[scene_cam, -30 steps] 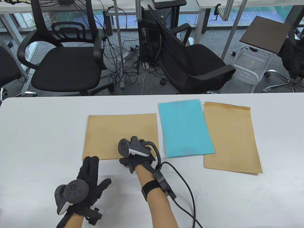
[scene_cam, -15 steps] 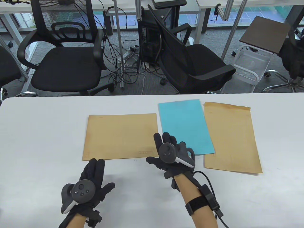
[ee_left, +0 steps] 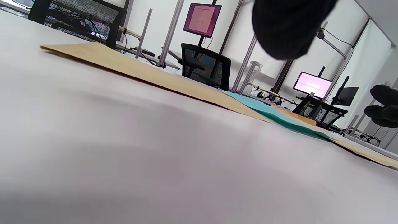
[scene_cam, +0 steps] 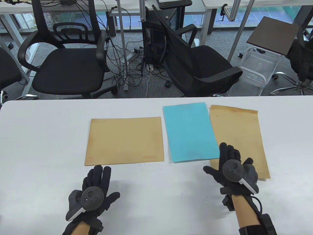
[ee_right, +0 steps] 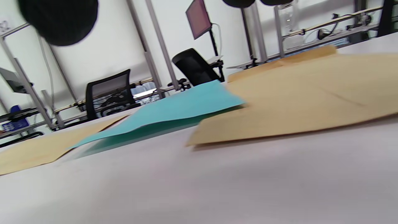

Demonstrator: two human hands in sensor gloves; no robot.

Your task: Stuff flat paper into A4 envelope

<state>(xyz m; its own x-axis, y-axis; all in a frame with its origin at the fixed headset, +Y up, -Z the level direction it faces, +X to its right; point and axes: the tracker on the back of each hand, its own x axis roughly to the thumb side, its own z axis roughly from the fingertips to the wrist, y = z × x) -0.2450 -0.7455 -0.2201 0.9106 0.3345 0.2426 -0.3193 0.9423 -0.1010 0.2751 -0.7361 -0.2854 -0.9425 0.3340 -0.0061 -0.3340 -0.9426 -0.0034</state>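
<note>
A brown envelope [scene_cam: 124, 140] lies flat in landscape at the table's middle left. A blue sheet of paper [scene_cam: 189, 132] lies to its right, its near right corner overlapping a second brown envelope [scene_cam: 238, 137] in portrait. My left hand [scene_cam: 96, 178] lies flat and open on the table just below the left envelope, holding nothing. My right hand [scene_cam: 228, 159] is open over the near left corner of the right envelope, beside the blue sheet's near right corner. In the right wrist view the blue sheet [ee_right: 183, 107] and right envelope [ee_right: 295, 96] lie close ahead.
The white table [scene_cam: 36, 146] runs to a far edge, with black office chairs [scene_cam: 68, 58] and cables on the floor behind it. A cable trails from my right wrist [scene_cam: 256, 208].
My right hand has moved right, from the left envelope's near right corner, past the blue sheet, to the right envelope's near left corner. My left hand has shifted slightly right and stays flat.
</note>
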